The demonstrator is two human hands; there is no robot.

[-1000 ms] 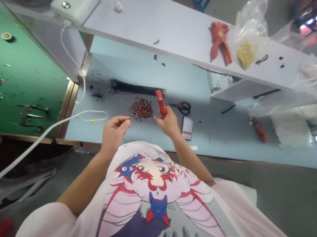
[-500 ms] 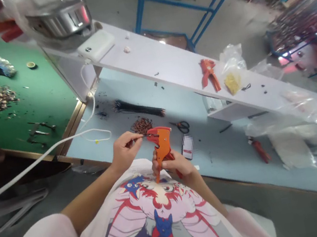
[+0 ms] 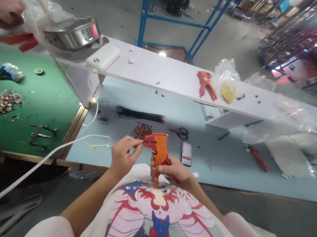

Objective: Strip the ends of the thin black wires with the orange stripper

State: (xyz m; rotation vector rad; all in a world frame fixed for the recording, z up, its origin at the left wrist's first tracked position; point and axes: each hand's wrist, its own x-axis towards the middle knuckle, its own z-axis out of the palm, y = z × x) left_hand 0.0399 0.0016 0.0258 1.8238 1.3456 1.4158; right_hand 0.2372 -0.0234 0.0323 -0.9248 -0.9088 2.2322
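Observation:
My right hand (image 3: 172,169) is wrapped round the handles of an orange-and-red wire stripper (image 3: 160,148), held upright in front of my shirt. With fingertips pinched, my left hand (image 3: 124,154) holds a short dark wire (image 3: 147,141) whose far end sits in the tool's jaws. Just beyond the tool lies a pile of small brown-copper bits (image 3: 141,131) on the light blue table (image 3: 216,165). Behind that pile is a bundle of black wires (image 3: 139,114).
Black scissors (image 3: 182,132) and a phone (image 3: 186,153) lie right of the tool. A white cable (image 3: 59,146) crosses the left side. The raised white shelf (image 3: 168,71) bears a power bank (image 3: 103,57) and another red tool (image 3: 207,85).
The view has shifted slightly, so the shelf and table items sit a little differently. Both hands keep their holds, and the stripper's jaws look more closed around the wire.

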